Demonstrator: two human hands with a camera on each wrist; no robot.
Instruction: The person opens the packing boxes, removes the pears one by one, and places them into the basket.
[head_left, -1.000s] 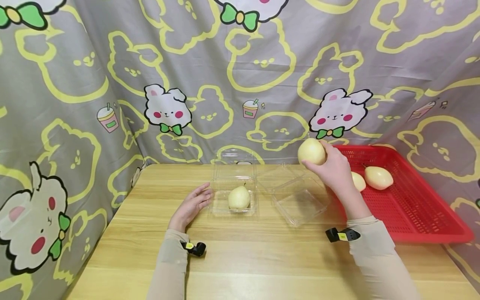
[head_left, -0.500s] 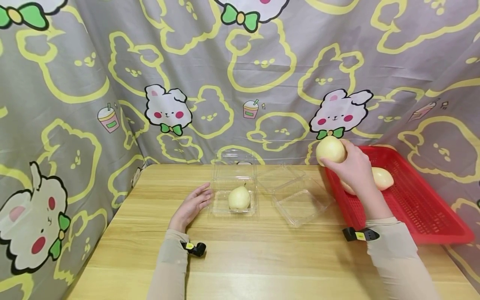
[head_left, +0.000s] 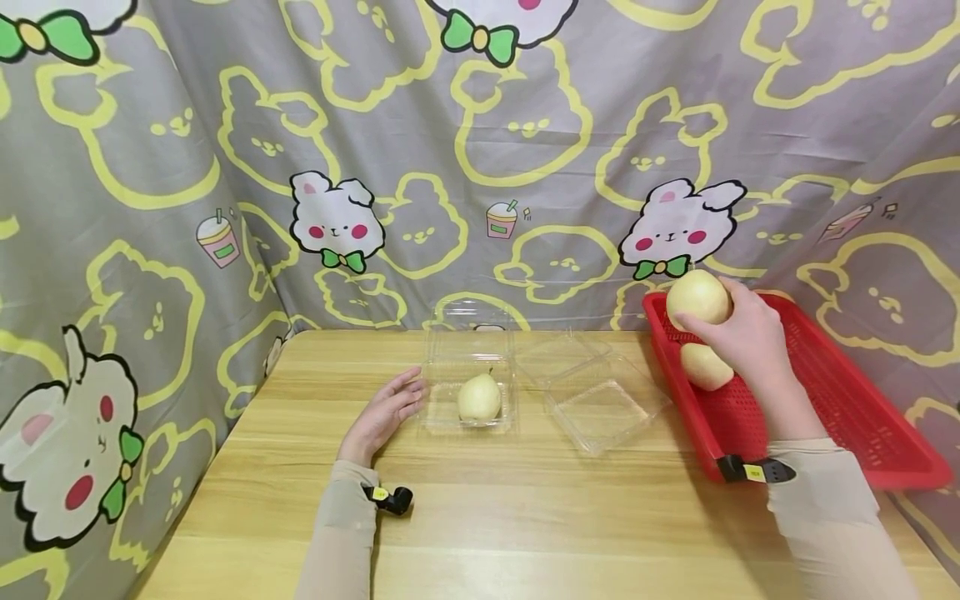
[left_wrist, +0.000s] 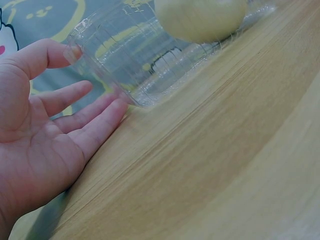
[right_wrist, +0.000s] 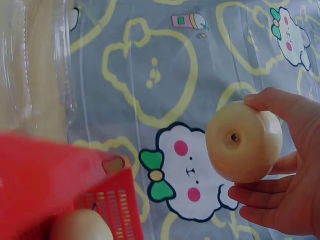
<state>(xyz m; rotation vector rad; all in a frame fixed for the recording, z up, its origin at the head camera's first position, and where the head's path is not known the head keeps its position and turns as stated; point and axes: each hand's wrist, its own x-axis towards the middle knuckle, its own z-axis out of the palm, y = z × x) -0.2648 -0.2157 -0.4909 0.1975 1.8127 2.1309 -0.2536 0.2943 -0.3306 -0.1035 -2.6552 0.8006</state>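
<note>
My right hand (head_left: 753,337) grips a pale yellow pear (head_left: 696,300) above the left end of a red plastic basket (head_left: 828,375). In the right wrist view, thumb and fingers go round that pear (right_wrist: 242,142), its bottom hollow facing the camera. Another pear (head_left: 707,367) lies in the basket beneath it. On the table, a clear plastic clamshell box (head_left: 468,340) stands with its lid up and holds one upright pear (head_left: 478,398). My left hand (head_left: 381,417) is at the box's left side, fingers loosely extended, fingertips at its wall (left_wrist: 120,75).
A second clear clamshell box (head_left: 603,412) stands turned at an angle between the first box and the basket, its lid folded back. The wooden table (head_left: 480,525) extends in front of both boxes. A patterned curtain (head_left: 420,125) hangs behind and at the sides.
My right hand has carried the pear rightward, from above the second box to over the basket. Its arm now hides one basket pear that showed earlier. The left hand has stayed still.
</note>
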